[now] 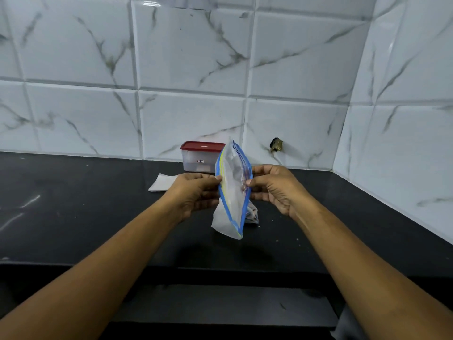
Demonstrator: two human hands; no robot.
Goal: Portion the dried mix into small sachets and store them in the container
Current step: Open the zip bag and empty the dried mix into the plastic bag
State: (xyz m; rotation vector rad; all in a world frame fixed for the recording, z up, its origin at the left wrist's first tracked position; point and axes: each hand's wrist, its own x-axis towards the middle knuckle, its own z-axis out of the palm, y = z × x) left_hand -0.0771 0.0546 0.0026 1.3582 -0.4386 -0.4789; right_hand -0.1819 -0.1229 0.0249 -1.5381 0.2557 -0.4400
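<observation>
Both hands pull zip bag (234, 190) open; lidded container (201, 157) behind.

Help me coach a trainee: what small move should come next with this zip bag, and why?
Probably pull the zip bag's sides a little further apart. The left hand and right hand each pinch one side of its blue-edged mouth, which looks only partly open; a wider mouth would likely be needed before any mix passes through.

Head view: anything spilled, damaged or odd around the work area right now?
Small pale specks dot the black counter right of the zip bag, looking like spilled bits. The wall tile has a dark chipped hole near its base. Nothing else stands out.
</observation>
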